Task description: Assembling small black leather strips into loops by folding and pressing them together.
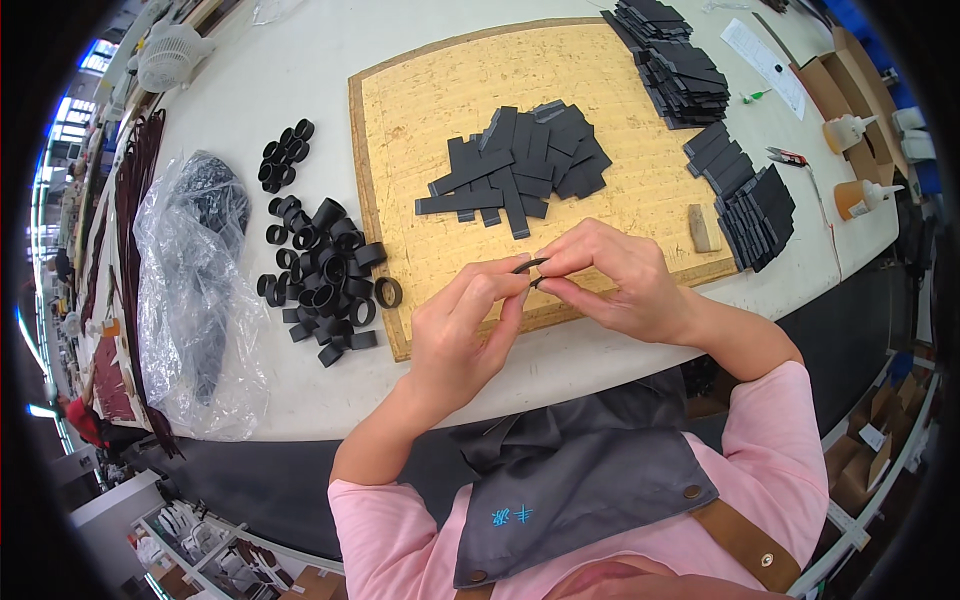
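Both my hands meet over the front edge of a cork board. My left hand and my right hand pinch a thin black strip between their fingertips, bent into a curve. A loose pile of flat black strips lies on the board just beyond my hands. Left of the board sits a heap of finished black loops, one loop resting at the board's edge.
A smaller cluster of loops lies farther back left. A clear plastic bag with dark contents sits at the left. Stacks of black strips and more stacks line the right, with glue bottles beyond.
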`<state>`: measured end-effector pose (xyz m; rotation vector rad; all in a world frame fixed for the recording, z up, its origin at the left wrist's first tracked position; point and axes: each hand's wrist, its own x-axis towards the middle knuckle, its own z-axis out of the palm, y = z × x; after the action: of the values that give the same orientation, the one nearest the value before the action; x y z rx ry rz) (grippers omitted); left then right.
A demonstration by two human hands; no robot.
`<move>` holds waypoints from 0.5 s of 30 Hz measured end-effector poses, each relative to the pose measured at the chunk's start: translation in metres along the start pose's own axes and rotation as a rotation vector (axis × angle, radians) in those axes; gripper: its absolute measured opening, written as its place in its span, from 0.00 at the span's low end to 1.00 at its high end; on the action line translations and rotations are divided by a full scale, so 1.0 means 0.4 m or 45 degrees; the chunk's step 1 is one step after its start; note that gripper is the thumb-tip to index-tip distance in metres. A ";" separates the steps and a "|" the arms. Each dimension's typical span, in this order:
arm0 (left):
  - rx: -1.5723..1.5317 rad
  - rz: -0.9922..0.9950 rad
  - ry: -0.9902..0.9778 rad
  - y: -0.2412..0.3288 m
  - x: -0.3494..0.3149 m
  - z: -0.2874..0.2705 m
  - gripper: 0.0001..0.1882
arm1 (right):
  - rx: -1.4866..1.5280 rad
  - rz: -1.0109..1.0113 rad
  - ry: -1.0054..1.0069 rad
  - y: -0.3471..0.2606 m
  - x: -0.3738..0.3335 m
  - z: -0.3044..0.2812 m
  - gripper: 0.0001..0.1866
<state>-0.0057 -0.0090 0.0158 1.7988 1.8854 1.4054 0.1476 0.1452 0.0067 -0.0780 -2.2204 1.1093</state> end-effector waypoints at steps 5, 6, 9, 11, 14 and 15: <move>0.065 0.018 0.006 -0.002 0.002 0.000 0.13 | -0.055 0.001 -0.003 -0.002 0.004 0.004 0.10; 0.064 0.015 0.004 -0.003 0.001 0.001 0.13 | -0.053 0.005 -0.003 -0.003 0.003 0.004 0.10; 0.107 0.025 0.006 -0.005 -0.003 0.002 0.13 | -0.071 0.026 -0.032 -0.006 0.004 0.002 0.10; 0.150 0.020 -0.025 -0.003 -0.003 0.003 0.13 | -0.056 0.074 -0.082 -0.007 0.004 -0.003 0.09; 0.222 0.075 -0.035 -0.010 -0.008 0.010 0.13 | -0.015 0.116 -0.135 -0.003 0.006 -0.009 0.07; 0.216 0.070 -0.038 -0.011 -0.009 0.011 0.13 | -0.015 0.124 -0.138 -0.004 0.007 -0.011 0.07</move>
<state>-0.0048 -0.0090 0.0086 1.9502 2.0087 1.2617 0.1484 0.1481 0.0111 -0.1357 -2.3406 1.1783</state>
